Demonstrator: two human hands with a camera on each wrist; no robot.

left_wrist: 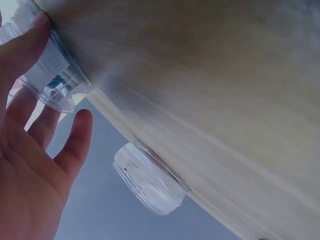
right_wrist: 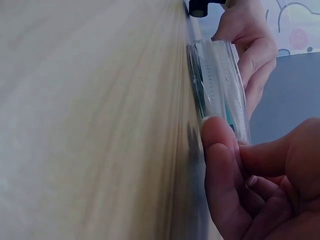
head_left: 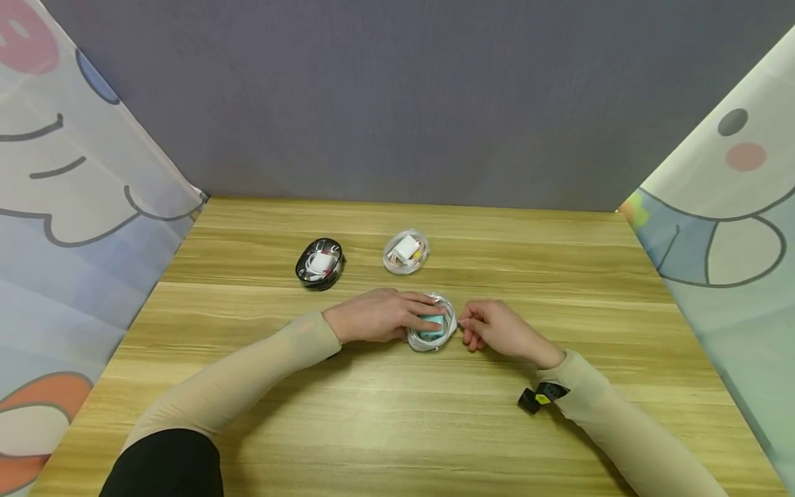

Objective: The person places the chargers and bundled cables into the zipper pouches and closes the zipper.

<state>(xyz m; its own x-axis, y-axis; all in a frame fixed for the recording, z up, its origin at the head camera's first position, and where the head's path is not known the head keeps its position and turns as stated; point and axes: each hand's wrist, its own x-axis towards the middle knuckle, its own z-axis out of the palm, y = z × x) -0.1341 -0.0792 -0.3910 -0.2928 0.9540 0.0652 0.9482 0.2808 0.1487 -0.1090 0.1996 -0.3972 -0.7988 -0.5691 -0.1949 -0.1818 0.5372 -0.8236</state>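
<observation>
A round clear zip pouch lies on the table, with a teal charger block and coiled white cable showing inside. My left hand holds it from the left: fingers spread across its top and, in the left wrist view, the thumb against its side wall. On the other side my right hand pinches the small zipper pull at the pouch's right edge between thumb and index finger. The pull itself is mostly hidden by the fingertips. White zipper tape runs along the side in the right wrist view.
Behind the hands sit a black-rimmed pouch with a white charger and cable, and a second clear pouch with a white charger. A grey panel stands along the wooden table's back edge. Printed cloths hang at both sides.
</observation>
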